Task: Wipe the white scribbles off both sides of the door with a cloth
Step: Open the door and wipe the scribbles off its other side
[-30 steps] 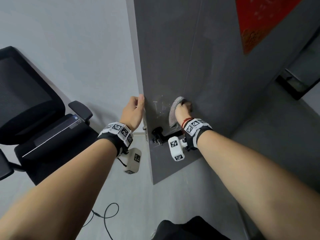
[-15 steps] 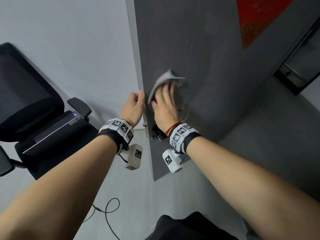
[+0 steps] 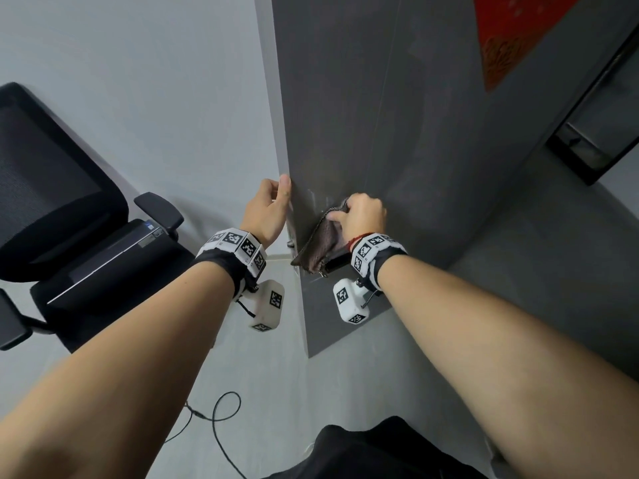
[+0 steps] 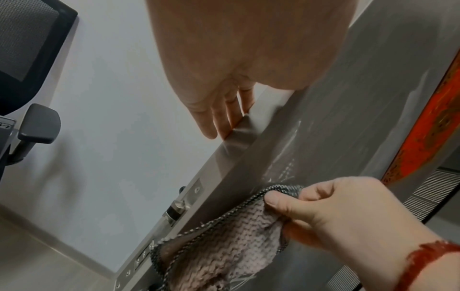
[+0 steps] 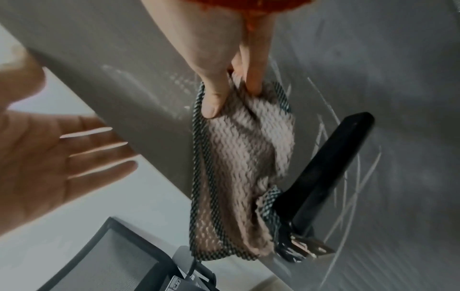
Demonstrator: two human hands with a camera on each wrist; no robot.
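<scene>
Wiping is under way on this face of the grey door (image 3: 345, 98). From the head camera, the right hand (image 3: 363, 216) pinches the knitted cloth (image 3: 323, 243) against the panel just above the lever handle, while the left hand (image 3: 268, 209) braces the door's edge, thumb on the near face.

Left wrist view: the left hand's fingers (image 4: 224, 114) lie straight along the edge, gripping nothing. Faint white scribbles (image 4: 286, 157) sit right above the cloth (image 4: 224, 246).

Right wrist view: thumb and forefinger pinch the cloth's top fold, and it hangs down against the black lever handle (image 5: 331, 167). More scribbles (image 5: 348, 177) run beside and behind that handle.

My read: side one isn't finished. The next pass needs the cloth flattened and worked around the lever.
</scene>
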